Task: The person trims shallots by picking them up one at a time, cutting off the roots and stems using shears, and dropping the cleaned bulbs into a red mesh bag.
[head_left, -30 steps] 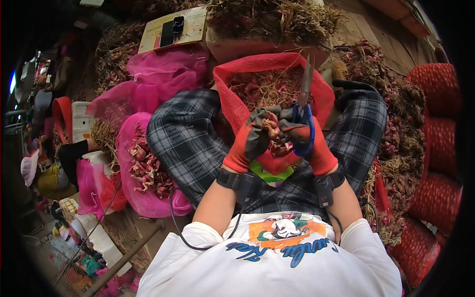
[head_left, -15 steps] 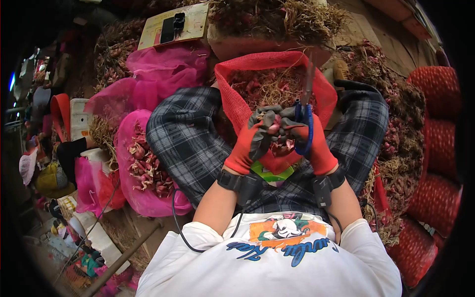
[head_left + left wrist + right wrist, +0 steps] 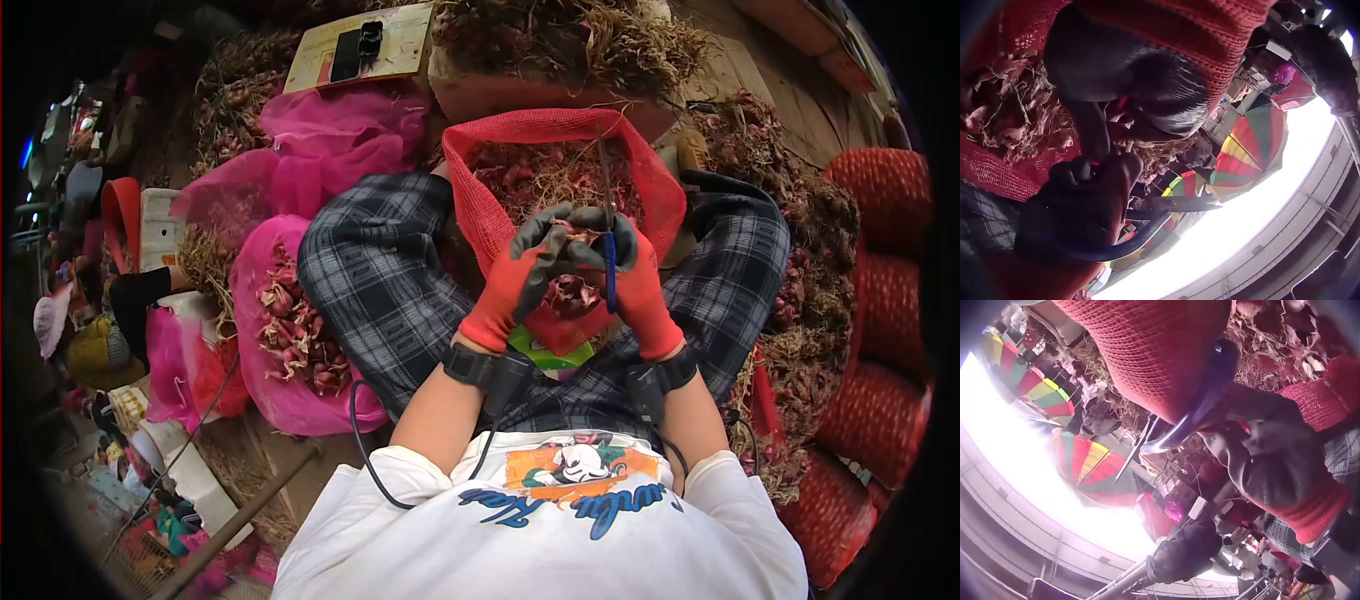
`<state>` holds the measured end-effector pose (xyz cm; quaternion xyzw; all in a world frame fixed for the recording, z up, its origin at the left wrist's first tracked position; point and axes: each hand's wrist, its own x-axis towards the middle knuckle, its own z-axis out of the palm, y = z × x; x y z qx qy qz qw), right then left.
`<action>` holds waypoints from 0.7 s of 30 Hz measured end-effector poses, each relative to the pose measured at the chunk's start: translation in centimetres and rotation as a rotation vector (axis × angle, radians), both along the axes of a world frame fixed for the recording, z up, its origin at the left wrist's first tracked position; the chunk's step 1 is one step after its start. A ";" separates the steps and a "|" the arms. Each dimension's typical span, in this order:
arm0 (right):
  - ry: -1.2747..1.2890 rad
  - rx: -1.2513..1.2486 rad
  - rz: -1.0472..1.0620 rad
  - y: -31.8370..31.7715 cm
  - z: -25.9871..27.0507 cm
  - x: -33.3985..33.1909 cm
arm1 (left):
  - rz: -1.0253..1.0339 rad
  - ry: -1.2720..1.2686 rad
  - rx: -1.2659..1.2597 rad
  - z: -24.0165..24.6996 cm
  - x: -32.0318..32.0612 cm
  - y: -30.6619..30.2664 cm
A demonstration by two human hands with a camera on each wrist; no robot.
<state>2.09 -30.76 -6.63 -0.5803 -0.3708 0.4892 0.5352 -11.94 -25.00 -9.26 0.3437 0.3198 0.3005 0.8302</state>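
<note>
In the head view, both hands wear red gloves with dark grey palms and meet over a red mesh bag (image 3: 466,200). The left hand (image 3: 508,285) grips shallots (image 3: 574,230), partly hidden by the fingers. Fingers of the right hand (image 3: 638,285) curl round the blue handle (image 3: 610,272) of scissors, whose blades (image 3: 604,175) point away from the body. The right wrist view shows the handle (image 3: 1194,412) looped around the right hand (image 3: 1154,356), beside the left hand (image 3: 1272,450). More shallots (image 3: 572,298) lie just below the hands.
A pink net bag (image 3: 262,375) of shallots lies left of the crossed legs. Heaped shallots (image 3: 805,270) and stacked red sacks (image 3: 890,300) stand at the right. Behind are dried stalks (image 3: 640,45) and a board (image 3: 400,40) bearing a phone (image 3: 346,55).
The scissors have turned, so blades and handle now look narrower and edge-on, with the blades tilted slightly left. The fingers have shifted around the shallots, and the whole head view has moved slightly.
</note>
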 end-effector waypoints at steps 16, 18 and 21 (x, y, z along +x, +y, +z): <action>0.556 -0.193 -0.143 -1.0 -3.4 0.9 | -0.130 -0.058 -0.092 -1.9 -1.0 -0.6; 0.610 -0.195 -0.171 -1.0 -3.1 0.8 | -0.124 -0.049 -0.049 -1.6 -0.9 -0.8; 0.477 -0.189 -0.111 -0.7 -3.2 1.2 | -0.075 0.001 -0.217 -2.7 -0.7 -0.7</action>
